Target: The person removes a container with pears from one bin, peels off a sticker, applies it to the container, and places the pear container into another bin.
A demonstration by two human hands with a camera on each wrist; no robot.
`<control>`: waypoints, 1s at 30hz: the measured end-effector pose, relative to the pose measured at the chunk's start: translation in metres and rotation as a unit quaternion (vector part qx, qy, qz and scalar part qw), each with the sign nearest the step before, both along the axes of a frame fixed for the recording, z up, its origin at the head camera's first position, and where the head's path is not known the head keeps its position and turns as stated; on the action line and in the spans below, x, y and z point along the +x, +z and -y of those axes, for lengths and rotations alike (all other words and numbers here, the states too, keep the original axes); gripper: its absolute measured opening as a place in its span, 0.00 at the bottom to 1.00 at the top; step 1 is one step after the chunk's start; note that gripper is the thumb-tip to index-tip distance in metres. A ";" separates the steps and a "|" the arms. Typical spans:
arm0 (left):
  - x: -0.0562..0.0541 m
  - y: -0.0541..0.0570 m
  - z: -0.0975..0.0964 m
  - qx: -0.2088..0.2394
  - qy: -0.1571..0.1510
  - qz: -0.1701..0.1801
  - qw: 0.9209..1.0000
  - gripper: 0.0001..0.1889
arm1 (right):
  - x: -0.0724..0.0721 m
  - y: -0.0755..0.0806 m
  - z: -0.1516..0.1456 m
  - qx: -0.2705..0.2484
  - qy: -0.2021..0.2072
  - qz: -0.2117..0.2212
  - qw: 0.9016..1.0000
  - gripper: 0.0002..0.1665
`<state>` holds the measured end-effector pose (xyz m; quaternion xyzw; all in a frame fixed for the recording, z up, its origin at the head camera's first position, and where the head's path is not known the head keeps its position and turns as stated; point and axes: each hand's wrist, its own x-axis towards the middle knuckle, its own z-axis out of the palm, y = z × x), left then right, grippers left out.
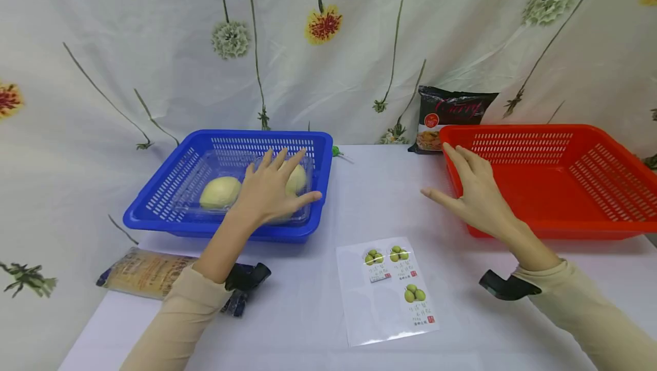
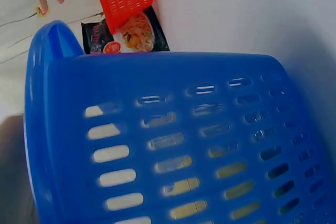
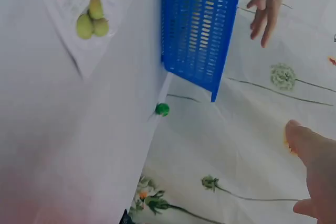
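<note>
My L hand (image 1: 271, 191), fingers spread, is above the clear tray (image 1: 226, 164) w/ pale fruit (image 1: 219, 192) in the blue basket (image 1: 179, 227); R hand (image 1: 474, 197), thumb apart, nr red basket (image 1: 544, 191). Rec.: lower vert., then grip evenly.

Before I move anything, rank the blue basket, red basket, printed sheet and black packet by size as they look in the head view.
1. Blue basket and red basket: too alike to rank
2. Printed sheet
3. Black packet, partly hidden behind the red basket

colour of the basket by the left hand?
Blue. The basket shows best in the head view.
</note>
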<state>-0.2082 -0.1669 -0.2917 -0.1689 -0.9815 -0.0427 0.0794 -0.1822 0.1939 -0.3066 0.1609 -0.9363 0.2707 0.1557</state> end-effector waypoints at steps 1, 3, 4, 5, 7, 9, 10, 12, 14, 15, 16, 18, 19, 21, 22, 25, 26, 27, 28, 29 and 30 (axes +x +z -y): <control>0.001 0.000 0.003 0.008 0.002 -0.002 1.000 0.47 | -0.002 0.002 0.006 -0.013 0.013 0.010 1.000 0.52; 0.002 0.000 0.010 0.024 0.007 -0.011 1.000 0.43 | -0.006 0.006 0.019 -0.035 0.037 0.033 0.998 0.51; 0.002 0.000 0.013 0.032 0.011 -0.015 0.999 0.40 | -0.008 0.008 0.027 -0.046 0.050 0.043 0.997 0.50; 0.003 -0.001 0.016 0.040 0.017 -0.016 0.999 0.39 | -0.011 0.010 0.034 -0.055 0.062 0.052 0.995 0.49; 0.004 -0.001 0.023 0.055 0.031 -0.007 0.998 0.36 | -0.017 0.012 0.051 -0.071 0.086 0.064 0.992 0.48; 0.006 -0.001 0.028 0.068 0.044 0.010 0.997 0.36 | -0.023 0.015 0.067 -0.087 0.109 0.077 0.987 0.47; 0.006 -0.001 0.031 0.074 0.050 0.023 0.996 0.36 | -0.026 0.016 0.074 -0.095 0.121 0.083 0.985 0.47; 0.007 -0.001 0.036 0.087 0.056 0.047 0.994 0.37 | -0.032 0.019 0.088 -0.109 0.139 0.105 0.979 0.47; 0.009 -0.001 0.040 0.097 0.060 0.070 0.991 0.37 | -0.039 0.022 0.100 -0.125 0.151 0.140 0.970 0.47; 0.009 -0.002 0.042 0.102 0.061 0.078 0.990 0.37 | -0.044 0.024 0.105 -0.135 0.156 0.160 0.965 0.47; 0.009 -0.002 0.043 0.106 0.062 0.085 0.989 0.37 | -0.048 0.025 0.110 -0.146 0.159 0.179 0.960 0.47; 0.009 -0.003 0.046 0.114 0.063 0.094 0.987 0.37 | -0.057 0.028 0.120 -0.174 0.164 0.217 0.946 0.47; 0.010 -0.003 0.047 0.117 0.065 0.097 0.986 0.37 | -0.062 0.029 0.125 -0.189 0.167 0.231 0.940 0.47; 0.010 -0.003 0.048 0.122 0.070 0.103 0.985 0.37 | -0.070 0.031 0.136 -0.215 0.174 0.252 0.927 0.46; 0.010 -0.003 0.049 0.123 0.073 0.106 0.984 0.37 | -0.073 0.032 0.142 -0.226 0.178 0.258 0.922 0.46; 0.010 -0.004 0.051 0.119 0.091 0.118 0.982 0.38 | -0.082 0.033 0.160 -0.245 0.188 0.276 0.910 0.45; 0.010 -0.004 0.051 0.115 0.098 0.122 0.981 0.38 | -0.084 0.033 0.166 -0.250 0.192 0.284 0.906 0.44; 0.009 -0.004 0.051 0.110 0.104 0.126 0.980 0.38 | -0.085 0.033 0.172 -0.255 0.194 0.294 0.901 0.44; 0.009 -0.005 0.051 0.107 0.110 0.129 0.980 0.38 | -0.087 0.033 0.178 -0.260 0.194 0.305 0.895 0.44; 0.009 -0.005 0.051 0.105 0.114 0.132 0.979 0.39 | -0.087 0.032 0.184 -0.262 0.194 0.318 0.890 0.44; 0.009 -0.005 0.051 0.103 0.118 0.135 0.978 0.39 | -0.088 0.032 0.189 -0.263 0.192 0.332 0.885 0.44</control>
